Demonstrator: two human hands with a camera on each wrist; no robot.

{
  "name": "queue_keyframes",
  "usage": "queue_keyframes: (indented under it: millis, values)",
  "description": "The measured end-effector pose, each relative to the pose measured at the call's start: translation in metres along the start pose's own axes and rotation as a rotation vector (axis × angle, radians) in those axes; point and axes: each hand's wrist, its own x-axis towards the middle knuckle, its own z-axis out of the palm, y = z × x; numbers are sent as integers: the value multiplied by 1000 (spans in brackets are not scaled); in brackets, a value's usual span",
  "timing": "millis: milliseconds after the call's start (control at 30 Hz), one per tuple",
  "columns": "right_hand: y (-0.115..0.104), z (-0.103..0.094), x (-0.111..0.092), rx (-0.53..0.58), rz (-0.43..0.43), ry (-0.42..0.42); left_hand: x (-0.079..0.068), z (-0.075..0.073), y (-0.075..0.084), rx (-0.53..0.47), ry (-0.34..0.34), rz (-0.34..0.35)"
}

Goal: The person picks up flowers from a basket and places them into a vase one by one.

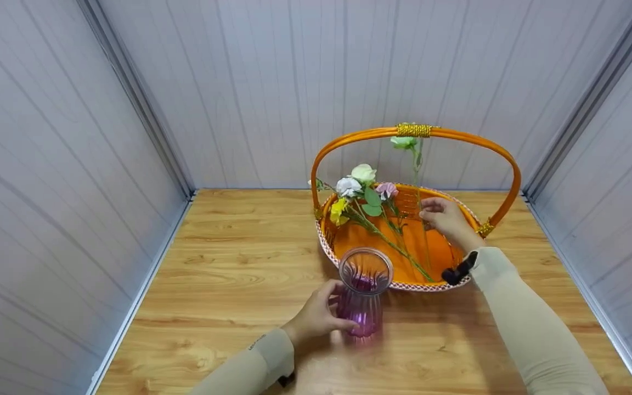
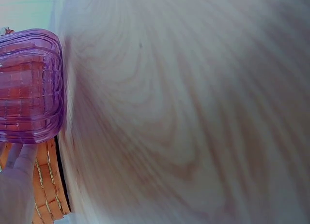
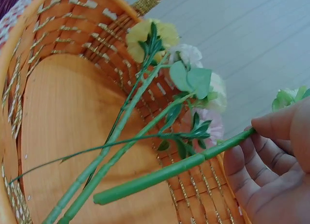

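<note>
1. Left hand has thumb and fingers wrapped around a see-through ribbed vase, basically upright at the near side of the basket. Round clear rim, narrower middle, purple-pink toward the bottom. Looks like glass, but can't swear to it.
2. Right hand is pinching the stem of a pale green flower over the basket. That stem's smooth, jointed and kinda plastic-looking.
3. Orange basket: oval, flat-bottomed, gold strands woven through the sides, red-and-white braided trim on the rim. Tall arched handle with a glittery gold wrap on top.
4. Leaning inside: a frilly yellow flower, a ruffled white one, a rounder cream one and a pink one, with knobbly green stems.
5. Wood-grain tabletop under everything.
6. Hard to see: the gold wrap covers part of the green bloom, the left wrist view chops off the vase and most of that hand, and I can't tell if vase and basket touch.
</note>
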Motion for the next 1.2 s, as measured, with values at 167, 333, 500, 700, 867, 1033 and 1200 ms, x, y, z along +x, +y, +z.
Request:
queue_keyframes:
  millis: [167, 333, 500, 700, 867, 1033, 1200]
  values:
    - [-6, 0, -2, 77, 13, 2, 0, 0, -1, 11, 11, -13]
    - [-12, 2, -8, 141, 18, -2, 0, 0, -3, 1, 16, -29]
    - [-16, 7, -15, 215, 6, -4, 0, 1, -4, -11, 18, -35]
    - [-15, 12, -23, 276, -9, -13, 1, 1, -5, -10, 16, -26]
    - [-11, 19, -30, 302, -31, -16, 1, -1, -6, 11, 8, 1]
    - [-5, 24, -37, 314, -53, -14, 1, -1, -5, 27, 7, 6]
    - [-1, 28, -45, 326, -52, -20, 1, 0, -5, 34, 19, 7]
